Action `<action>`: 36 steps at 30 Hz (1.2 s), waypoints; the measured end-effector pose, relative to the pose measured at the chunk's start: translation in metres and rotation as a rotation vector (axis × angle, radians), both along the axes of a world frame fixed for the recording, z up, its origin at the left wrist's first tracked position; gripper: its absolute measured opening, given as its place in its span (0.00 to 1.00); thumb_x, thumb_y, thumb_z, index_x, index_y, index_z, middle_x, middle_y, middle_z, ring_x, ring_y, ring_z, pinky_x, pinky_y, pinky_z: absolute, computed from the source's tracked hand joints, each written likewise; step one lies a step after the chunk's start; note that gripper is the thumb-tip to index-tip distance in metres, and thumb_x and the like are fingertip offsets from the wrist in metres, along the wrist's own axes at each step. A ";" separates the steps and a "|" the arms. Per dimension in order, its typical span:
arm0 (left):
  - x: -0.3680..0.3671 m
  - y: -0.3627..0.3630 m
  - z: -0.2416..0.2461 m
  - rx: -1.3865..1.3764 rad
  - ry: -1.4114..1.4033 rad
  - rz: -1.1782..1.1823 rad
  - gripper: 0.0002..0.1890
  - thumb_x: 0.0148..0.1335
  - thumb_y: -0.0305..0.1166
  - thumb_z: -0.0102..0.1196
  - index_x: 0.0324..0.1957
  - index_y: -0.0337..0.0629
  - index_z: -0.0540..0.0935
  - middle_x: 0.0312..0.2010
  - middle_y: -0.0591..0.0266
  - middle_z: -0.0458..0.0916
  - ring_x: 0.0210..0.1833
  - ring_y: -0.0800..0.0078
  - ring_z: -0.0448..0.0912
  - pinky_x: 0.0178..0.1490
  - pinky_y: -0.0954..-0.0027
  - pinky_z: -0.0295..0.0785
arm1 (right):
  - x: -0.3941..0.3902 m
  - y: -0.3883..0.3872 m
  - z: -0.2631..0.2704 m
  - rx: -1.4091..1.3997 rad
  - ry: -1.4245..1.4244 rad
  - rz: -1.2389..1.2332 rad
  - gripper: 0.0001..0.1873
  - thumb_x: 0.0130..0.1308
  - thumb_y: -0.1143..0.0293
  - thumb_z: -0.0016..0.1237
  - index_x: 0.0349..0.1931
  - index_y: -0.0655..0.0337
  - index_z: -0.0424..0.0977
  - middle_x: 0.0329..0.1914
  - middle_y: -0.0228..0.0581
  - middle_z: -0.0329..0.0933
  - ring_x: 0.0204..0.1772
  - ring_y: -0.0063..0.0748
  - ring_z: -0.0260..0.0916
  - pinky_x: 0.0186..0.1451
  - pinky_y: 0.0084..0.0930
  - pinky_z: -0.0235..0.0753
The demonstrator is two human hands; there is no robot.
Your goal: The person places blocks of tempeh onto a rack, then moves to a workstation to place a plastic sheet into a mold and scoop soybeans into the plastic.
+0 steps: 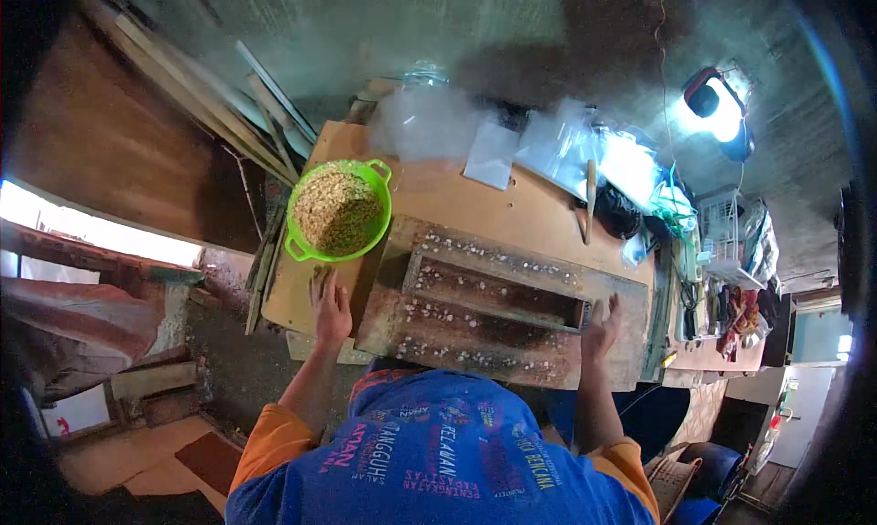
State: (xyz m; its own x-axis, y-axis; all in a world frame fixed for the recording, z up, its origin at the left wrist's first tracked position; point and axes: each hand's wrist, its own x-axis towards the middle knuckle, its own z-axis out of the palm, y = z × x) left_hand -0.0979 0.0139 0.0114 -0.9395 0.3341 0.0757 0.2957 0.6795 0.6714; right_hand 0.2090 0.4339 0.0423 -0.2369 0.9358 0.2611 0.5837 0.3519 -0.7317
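Observation:
My left hand is held with its fingers apart, just below a bright green plastic basin with handles. A heap of pale, coarse crumbly material, perhaps split beans, fills the basin. My right hand holds nothing, its fingers spread near the right end of a long rectangular wooden frame. The frame rests on a worn wooden board dotted with white specks. Whether either hand touches anything beneath it, I cannot tell.
Clear plastic sheets or bags line the table's back edge. A wooden stick lies beside a black plastic bag. Wood planks lean at the left. A lit lamp hangs at the right, above a white wire rack.

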 end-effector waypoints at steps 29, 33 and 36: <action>-0.035 0.006 0.015 -0.370 0.206 0.036 0.20 0.62 0.33 0.46 0.56 0.40 0.72 0.60 0.46 0.63 0.67 0.45 0.58 0.69 0.43 0.49 | -0.469 -0.010 -0.051 0.218 -0.365 0.871 0.20 0.62 0.62 0.47 0.53 0.58 0.71 0.56 0.52 0.71 0.60 0.57 0.64 0.61 0.46 0.66; -0.034 -0.002 0.016 -0.287 0.230 0.047 0.19 0.63 0.34 0.48 0.55 0.41 0.72 0.61 0.47 0.63 0.68 0.46 0.57 0.69 0.42 0.50 | -0.477 -0.043 -0.024 0.138 -0.439 0.710 0.09 0.61 0.63 0.47 0.36 0.54 0.78 0.38 0.49 0.79 0.46 0.57 0.74 0.46 0.50 0.73; -0.033 -0.003 0.015 -0.320 0.226 0.047 0.19 0.63 0.34 0.48 0.55 0.41 0.72 0.61 0.47 0.63 0.68 0.47 0.57 0.69 0.42 0.50 | -0.470 -0.038 -0.013 0.159 -0.315 0.745 0.13 0.64 0.59 0.43 0.37 0.54 0.79 0.37 0.47 0.79 0.43 0.53 0.75 0.47 0.44 0.74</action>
